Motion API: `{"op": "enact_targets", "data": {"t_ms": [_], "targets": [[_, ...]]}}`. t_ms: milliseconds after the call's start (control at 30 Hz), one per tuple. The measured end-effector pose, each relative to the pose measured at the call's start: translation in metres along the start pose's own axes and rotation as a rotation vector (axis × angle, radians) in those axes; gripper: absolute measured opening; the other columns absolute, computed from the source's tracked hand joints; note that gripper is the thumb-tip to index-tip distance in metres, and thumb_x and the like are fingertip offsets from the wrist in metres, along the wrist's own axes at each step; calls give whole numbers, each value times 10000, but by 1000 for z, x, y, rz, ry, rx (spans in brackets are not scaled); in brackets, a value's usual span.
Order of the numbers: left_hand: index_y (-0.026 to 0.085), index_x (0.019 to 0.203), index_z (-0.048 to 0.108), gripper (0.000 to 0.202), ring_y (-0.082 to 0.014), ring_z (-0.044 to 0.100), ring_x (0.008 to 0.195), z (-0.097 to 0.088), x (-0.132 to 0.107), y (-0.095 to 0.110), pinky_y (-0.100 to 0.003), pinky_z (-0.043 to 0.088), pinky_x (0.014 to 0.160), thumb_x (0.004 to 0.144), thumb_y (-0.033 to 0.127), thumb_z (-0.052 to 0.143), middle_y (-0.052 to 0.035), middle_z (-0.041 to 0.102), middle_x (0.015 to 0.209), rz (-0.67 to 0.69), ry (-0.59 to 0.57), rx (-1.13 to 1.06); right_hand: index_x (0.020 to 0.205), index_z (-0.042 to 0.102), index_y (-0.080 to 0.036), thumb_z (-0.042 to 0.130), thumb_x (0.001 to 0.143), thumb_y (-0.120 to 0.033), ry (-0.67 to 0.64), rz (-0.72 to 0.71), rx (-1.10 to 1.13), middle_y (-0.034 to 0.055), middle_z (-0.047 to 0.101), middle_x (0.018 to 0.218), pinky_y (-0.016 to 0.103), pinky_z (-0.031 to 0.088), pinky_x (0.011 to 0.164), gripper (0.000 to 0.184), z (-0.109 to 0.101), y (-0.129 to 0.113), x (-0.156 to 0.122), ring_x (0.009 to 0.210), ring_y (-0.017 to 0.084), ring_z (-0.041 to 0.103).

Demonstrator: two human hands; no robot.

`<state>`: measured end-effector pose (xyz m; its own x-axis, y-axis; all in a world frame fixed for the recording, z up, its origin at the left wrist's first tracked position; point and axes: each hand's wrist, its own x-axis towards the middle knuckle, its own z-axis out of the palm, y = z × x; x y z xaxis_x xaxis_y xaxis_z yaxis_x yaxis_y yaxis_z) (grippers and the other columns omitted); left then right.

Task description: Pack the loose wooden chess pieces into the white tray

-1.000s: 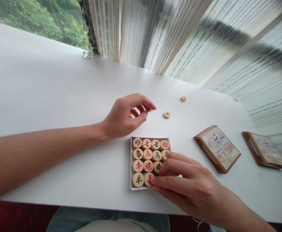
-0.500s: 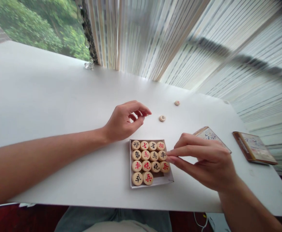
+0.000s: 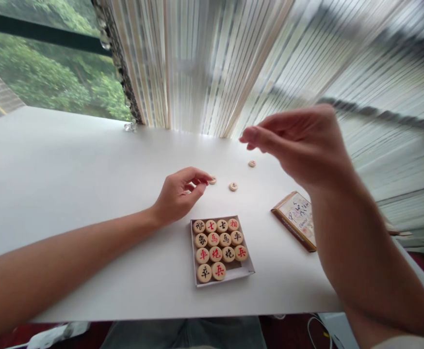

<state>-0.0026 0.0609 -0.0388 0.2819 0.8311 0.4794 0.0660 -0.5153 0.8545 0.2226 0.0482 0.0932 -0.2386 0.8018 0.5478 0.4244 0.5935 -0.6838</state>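
Note:
A shallow white box tray (image 3: 246,272) lies near the table's front edge, packed with several round wooden Chinese chess pieces (image 3: 215,246) marked in red and black. My left hand (image 3: 179,196) rests on the table just behind it, fingers curled, index and thumb tips on a loose chess piece (image 3: 212,180). Two more loose pieces lie farther back, one (image 3: 233,186) close to it and one (image 3: 252,163) beyond. My right hand (image 3: 299,143) is raised in the air above them, fingers stretched out to the left, with nothing seen in it.
A brown printed box lid (image 3: 294,218) lies right of the tray, partly behind my right forearm. The white table (image 3: 70,165) stretches left and back to a window with striped curtains (image 3: 204,63). A small glass object (image 3: 129,126) sits at the curtain's foot.
My right hand has lifted from the tray's right side high into the air. A piece now shows at my left fingertips on the table. The view has tilted upward.

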Motion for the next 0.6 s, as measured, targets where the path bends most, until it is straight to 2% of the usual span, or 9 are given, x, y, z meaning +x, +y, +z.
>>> {"op": "enact_targets", "data": {"t_ms": [67, 133, 267, 367, 433, 500, 600], "targets": [[134, 1027, 764, 169, -149, 693, 799, -1, 0, -1, -228, 550, 613, 906, 173, 653, -85, 768, 952, -43, 9, -43, 774, 809, -192, 835, 929, -322, 108, -27, 28, 3, 694, 666, 266, 416, 540, 204, -3, 5, 10, 592, 107, 536], [134, 1036, 756, 167, -132, 672, 742, -2, 0, -3, -221, 545, 593, 915, 191, 656, -67, 748, 908, -88, 24, -92, 805, 824, -195, 839, 924, -345, 118, 17, 39, 18, 718, 683, 268, 429, 538, 193, -5, 13, 14, 594, 111, 547], [139, 1021, 737, 148, -111, 631, 646, -8, 6, -2, -215, 525, 545, 923, 213, 653, -29, 708, 823, -150, 112, -179, 803, 842, -201, 858, 864, -484, -60, 212, -39, 49, 750, 703, 286, 435, 511, 290, -11, 36, 14, 598, 138, 586], [146, 981, 725, 125, -122, 630, 642, -16, 18, -2, -235, 522, 542, 901, 210, 654, -19, 696, 809, -145, 232, -222, 809, 841, -212, 815, 874, -519, -264, 291, -124, 63, 769, 743, 311, 478, 549, 315, -16, 56, 17, 661, 177, 664], [148, 961, 727, 119, -124, 622, 643, -22, 25, -3, -244, 518, 557, 877, 201, 663, -18, 696, 808, -138, 295, -207, 824, 839, -218, 781, 891, -528, -353, 334, -185, 69, 781, 778, 323, 494, 570, 322, -18, 68, 19, 715, 199, 698], [148, 943, 741, 117, -122, 614, 651, -26, 29, -6, -245, 511, 588, 856, 189, 673, -23, 709, 809, -141, 315, -130, 857, 837, -215, 743, 907, -541, -396, 373, -246, 74, 789, 814, 332, 496, 579, 343, -18, 78, 21, 749, 212, 709], [148, 936, 759, 116, -136, 646, 734, -27, 30, -11, -257, 523, 691, 842, 187, 703, -37, 740, 854, -138, 267, 10, 950, 842, -209, 707, 914, -530, -449, 411, -338, 71, 796, 843, 345, 512, 610, 350, -18, 86, 22, 781, 225, 721]]}}
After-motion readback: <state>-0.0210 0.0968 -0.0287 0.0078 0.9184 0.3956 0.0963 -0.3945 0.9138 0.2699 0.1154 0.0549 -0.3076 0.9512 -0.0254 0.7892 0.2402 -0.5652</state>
